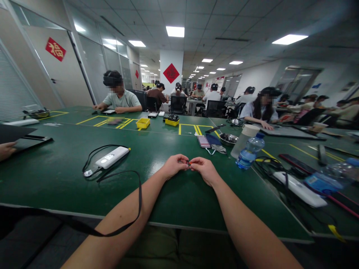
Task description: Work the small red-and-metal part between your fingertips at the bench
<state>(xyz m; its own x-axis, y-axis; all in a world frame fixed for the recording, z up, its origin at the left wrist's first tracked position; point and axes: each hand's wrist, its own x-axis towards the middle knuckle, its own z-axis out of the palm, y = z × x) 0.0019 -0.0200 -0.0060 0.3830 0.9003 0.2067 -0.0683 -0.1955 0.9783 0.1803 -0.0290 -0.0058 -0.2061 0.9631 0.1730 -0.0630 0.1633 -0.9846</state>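
Over the green tabletop (157, 144), my left hand (174, 166) and my right hand (204, 170) meet almost fingertip to fingertip. Each is closed in a pinch of thumb and fingers. Between the fingertips shows a tiny red-and-dark piece (190, 163), too small and too covered by the fingers to name. Left of my hands lies a white power bank (112, 157) with a black cable. A black strap (139, 194) hangs across my left forearm.
To the right stand a water bottle (249, 151) and a pale tumbler (243, 140), near a metal bowl (229, 139). Farther back are yellow trays (143, 123). Another bottle (331, 179) and a white power bank (300, 188) lie at far right. People sit around the tables.
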